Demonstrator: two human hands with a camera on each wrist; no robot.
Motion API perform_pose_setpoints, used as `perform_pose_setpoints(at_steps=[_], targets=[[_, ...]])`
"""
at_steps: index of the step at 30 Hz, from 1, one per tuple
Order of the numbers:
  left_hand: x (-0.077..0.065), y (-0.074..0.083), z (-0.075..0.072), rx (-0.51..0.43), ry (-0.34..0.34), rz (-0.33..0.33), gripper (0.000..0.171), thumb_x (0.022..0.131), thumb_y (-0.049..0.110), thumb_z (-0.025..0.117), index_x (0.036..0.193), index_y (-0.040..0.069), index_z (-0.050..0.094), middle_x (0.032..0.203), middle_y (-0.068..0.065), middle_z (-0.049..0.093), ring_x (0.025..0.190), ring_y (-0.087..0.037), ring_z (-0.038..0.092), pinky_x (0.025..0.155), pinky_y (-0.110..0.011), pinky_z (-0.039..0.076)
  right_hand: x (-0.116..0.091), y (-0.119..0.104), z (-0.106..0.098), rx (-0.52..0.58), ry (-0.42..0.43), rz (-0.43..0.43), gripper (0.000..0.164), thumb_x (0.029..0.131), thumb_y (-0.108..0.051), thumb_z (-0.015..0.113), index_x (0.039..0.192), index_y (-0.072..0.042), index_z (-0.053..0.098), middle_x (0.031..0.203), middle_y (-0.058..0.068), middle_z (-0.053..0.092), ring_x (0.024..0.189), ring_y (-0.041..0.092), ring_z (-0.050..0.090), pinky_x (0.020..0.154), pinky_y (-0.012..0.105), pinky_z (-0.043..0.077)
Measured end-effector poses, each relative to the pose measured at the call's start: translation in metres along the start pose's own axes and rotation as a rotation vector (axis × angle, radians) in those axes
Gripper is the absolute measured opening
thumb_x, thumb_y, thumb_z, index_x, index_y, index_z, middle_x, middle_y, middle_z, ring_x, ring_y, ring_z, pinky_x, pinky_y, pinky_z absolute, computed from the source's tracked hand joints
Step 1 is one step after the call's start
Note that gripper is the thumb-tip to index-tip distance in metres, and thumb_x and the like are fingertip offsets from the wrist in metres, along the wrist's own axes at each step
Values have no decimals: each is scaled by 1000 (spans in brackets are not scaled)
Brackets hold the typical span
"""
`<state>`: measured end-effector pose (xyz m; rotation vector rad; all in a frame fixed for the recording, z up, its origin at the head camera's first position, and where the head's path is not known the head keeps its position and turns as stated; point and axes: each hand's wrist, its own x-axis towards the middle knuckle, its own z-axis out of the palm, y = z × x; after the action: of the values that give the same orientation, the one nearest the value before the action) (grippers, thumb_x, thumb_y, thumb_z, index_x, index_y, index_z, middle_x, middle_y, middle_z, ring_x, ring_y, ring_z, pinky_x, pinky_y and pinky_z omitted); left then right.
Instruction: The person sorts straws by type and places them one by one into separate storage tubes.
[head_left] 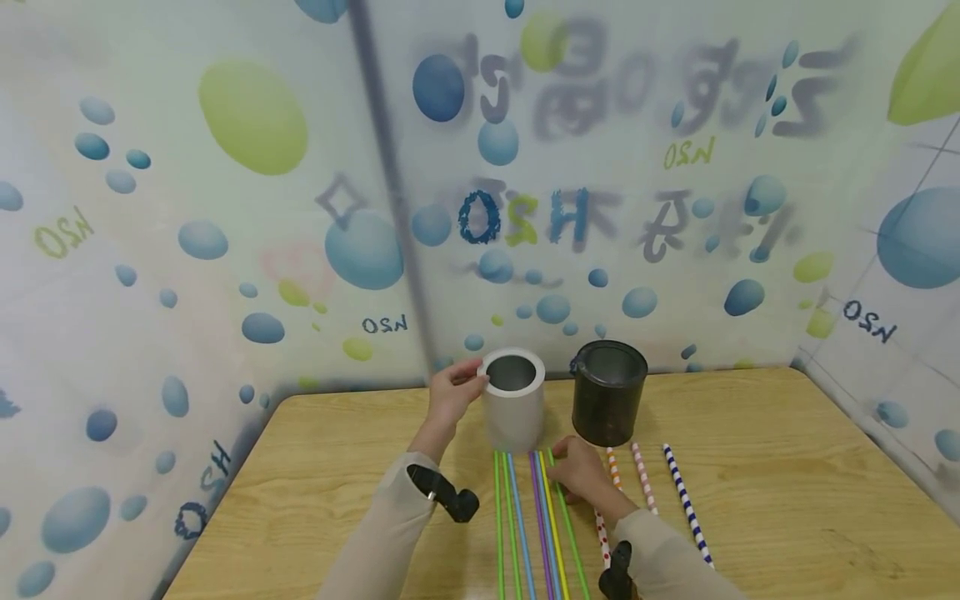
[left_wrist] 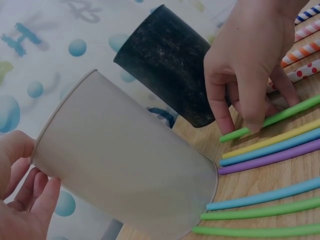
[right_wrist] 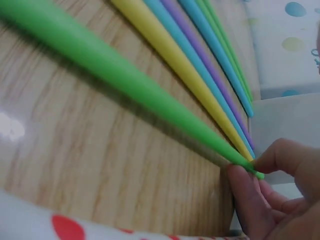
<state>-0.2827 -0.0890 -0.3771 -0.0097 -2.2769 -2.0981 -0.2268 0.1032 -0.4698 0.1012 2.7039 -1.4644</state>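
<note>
A light grey-white cylindrical container [head_left: 514, 423] stands upright near the back of the table. My left hand [head_left: 450, 404] holds it at the left of its rim, fingers and thumb also showing in the left wrist view [left_wrist: 25, 185]. With thumb and fingers, my right hand [head_left: 581, 468] pinches the far end of a green straw [right_wrist: 125, 85]. Beside that straw lie a yellow straw [left_wrist: 270, 139], a blue straw [left_wrist: 270, 149] and a purple straw [left_wrist: 270, 159]. Farther left are another blue straw [head_left: 520, 521] and two more green ones, their far ends close to the container's base.
A dark container [head_left: 607, 408] stands right of the light one, behind my right hand. Patterned straws lie to the right: a red-dotted one [head_left: 602, 537], an orange-striped one [head_left: 613, 468], a pink-striped one [head_left: 643, 477] and a blue-striped one [head_left: 686, 500]. A bubble-printed curtain [head_left: 480, 167] rises behind the wooden table [head_left: 810, 483].
</note>
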Motion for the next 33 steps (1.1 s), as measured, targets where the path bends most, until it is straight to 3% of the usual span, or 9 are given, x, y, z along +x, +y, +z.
perform_pose_setpoints(at_steps=[6, 12, 20, 25, 27, 33], targets=[[10, -15, 1, 8, 30, 13, 32, 82, 4, 65, 114, 0, 63, 105, -15, 60, 91, -20, 56, 77, -30, 52, 1, -7, -6, 113, -8, 0, 35, 68, 3, 63, 103, 4, 57, 65, 6, 49, 46, 13, 45, 37, 28, 46], [11, -16, 1, 7, 23, 6, 32, 82, 4, 65, 114, 1, 63, 107, -15, 59, 92, -21, 55, 78, -30, 52, 3, -20, -17, 166, 24, -110, 33, 69, 4, 62, 102, 3, 58, 72, 7, 56, 58, 17, 51, 46, 32, 49], [12, -17, 0, 1, 20, -5, 33, 82, 4, 65, 114, 1, 62, 108, -15, 59, 93, -21, 55, 79, -30, 52, 2, -39, -36, 233, 50, -249, 31, 74, 7, 59, 104, 4, 55, 69, 5, 54, 58, 15, 50, 47, 36, 51], [12, -17, -1, 8, 26, -11, 32, 82, 4, 65, 114, 2, 63, 107, -13, 60, 94, -22, 55, 79, -30, 52, 4, -51, -50, 304, 18, -288, 33, 78, 7, 55, 111, 4, 52, 74, 9, 55, 64, 27, 56, 51, 44, 54], [12, -16, -1, 11, 31, -8, 32, 82, 4, 65, 113, 2, 63, 106, -13, 60, 93, -22, 55, 78, -30, 52, 7, -55, -56, 306, 17, -329, 33, 79, 7, 54, 112, 5, 51, 75, 10, 55, 64, 30, 56, 51, 44, 54], [12, -15, 1, 1, 32, -6, 32, 81, 4, 66, 112, 0, 64, 105, -14, 60, 91, -20, 55, 77, -30, 52, 23, -71, -72, 228, 40, -431, 32, 80, 6, 54, 112, 4, 52, 74, 10, 56, 59, 21, 56, 49, 38, 54]])
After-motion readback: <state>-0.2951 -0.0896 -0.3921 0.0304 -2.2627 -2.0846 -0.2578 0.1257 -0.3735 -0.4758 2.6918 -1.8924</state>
